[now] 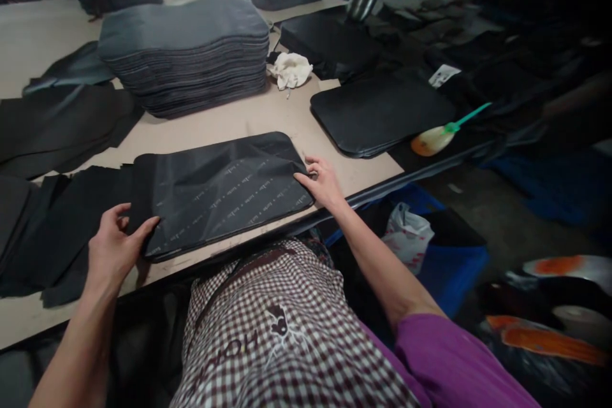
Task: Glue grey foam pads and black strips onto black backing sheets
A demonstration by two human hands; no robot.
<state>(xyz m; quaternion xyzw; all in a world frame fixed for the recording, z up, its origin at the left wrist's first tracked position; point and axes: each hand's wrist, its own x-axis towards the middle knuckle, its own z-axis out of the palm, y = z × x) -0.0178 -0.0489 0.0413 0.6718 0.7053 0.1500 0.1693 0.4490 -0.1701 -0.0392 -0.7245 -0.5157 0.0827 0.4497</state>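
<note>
A black fabric panel (224,194) with rounded corners and rows of pale printed lettering lies in front of me, its surface slightly wrinkled. My right hand (322,183) pinches the panel's right edge between thumb and fingers. At the lower left edge, the thumb of my left hand (117,239) touches the panel. The fingers of that hand are apart from the thumb, with a gap between them. Loose black fabric pieces (95,204) lie beside the panel on the left, partly beneath its edge. What lies under the panel is hidden.
Behind the panel stands a tall stack of dark grey panels (191,64). A crumpled white cloth (291,70) sits next to it. To the right are a flat black stack (377,111) and a glue bottle with green nozzle (433,139). Below the table edge is a blue crate (454,274).
</note>
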